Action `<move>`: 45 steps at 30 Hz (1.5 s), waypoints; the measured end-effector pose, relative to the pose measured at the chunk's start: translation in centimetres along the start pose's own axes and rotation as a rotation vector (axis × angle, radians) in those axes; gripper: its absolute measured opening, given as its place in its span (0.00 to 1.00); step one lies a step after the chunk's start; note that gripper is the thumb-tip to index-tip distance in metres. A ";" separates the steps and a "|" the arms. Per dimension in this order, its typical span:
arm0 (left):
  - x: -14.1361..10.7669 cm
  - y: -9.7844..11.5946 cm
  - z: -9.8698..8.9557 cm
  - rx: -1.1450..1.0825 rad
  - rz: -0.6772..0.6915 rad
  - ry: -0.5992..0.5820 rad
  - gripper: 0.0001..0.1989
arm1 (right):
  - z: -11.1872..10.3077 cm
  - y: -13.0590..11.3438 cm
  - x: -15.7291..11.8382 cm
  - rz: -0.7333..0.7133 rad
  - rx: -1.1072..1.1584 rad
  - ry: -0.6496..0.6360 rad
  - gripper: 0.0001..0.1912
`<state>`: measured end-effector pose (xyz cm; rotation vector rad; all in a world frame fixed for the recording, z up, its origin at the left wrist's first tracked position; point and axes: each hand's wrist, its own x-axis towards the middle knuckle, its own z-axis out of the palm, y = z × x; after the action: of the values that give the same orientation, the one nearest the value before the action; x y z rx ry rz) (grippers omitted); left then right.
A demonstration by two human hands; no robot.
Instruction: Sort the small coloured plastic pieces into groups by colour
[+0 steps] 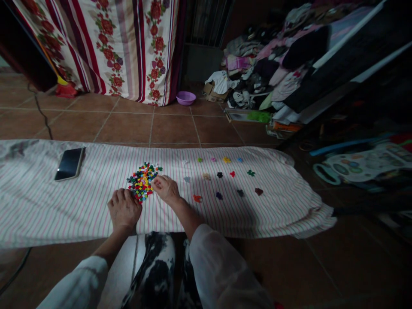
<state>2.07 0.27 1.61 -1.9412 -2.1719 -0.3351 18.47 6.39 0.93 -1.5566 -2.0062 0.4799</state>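
Note:
A heap of tiny multicoloured plastic pieces (141, 176) lies on the striped cloth. My left hand (125, 207) rests palm down at the heap's lower left edge, its fingers lying bent on the cloth against the nearest pieces. At the heap's right edge is my right hand (166, 189), thumb and fingers pinched together; whatever is between them is too small to make out. To the right, small groups sorted by colour sit in loose rows, among them a yellow group (227, 159), a red group (232, 174), an orange group (197, 198) and a brown group (259, 191).
A phone (69, 164) lies on the cloth at left. Beyond the cloth-covered surface (273, 214) are a tiled floor, a purple basin (186, 98), a flowered curtain (128, 47) and a red dustpan (66, 89). Piled clothes (251, 64) and a baby walker (363, 163) stand at right.

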 end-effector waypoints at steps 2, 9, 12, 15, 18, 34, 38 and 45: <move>0.0 0.0 0.1 -0.003 -0.002 0.002 0.13 | 0.2 0.3 -0.1 0.013 0.045 0.042 0.05; -0.1 -0.1 0.3 -0.011 -0.006 -0.010 0.13 | 0.3 0.9 -0.9 0.135 0.165 0.114 0.02; -0.1 -0.2 0.2 -0.018 0.002 -0.005 0.14 | -0.5 0.5 -1.4 0.181 0.196 0.101 0.03; -0.1 -0.2 0.2 -0.003 0.010 0.003 0.14 | -1.9 0.4 -1.6 0.177 0.229 0.143 0.05; -0.1 -0.2 0.2 0.010 0.007 0.006 0.13 | -4.0 1.3 -1.8 0.157 0.238 0.246 0.11; -0.1 -0.2 0.5 0.013 0.011 0.004 0.15 | -11.8 14.2 -5.4 0.364 0.089 0.477 0.14; -0.1 0.0 0.3 0.042 0.011 0.004 0.14 | -11.7 15.0 -5.2 0.344 -0.007 0.433 0.15; -0.1 -0.1 0.4 0.053 0.010 0.017 0.13 | -11.0 15.2 -5.3 0.414 -0.039 0.352 0.15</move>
<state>1.96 0.27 1.19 -1.9138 -2.1379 -0.2883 37.82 4.72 -0.44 -1.9371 -1.4422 0.2940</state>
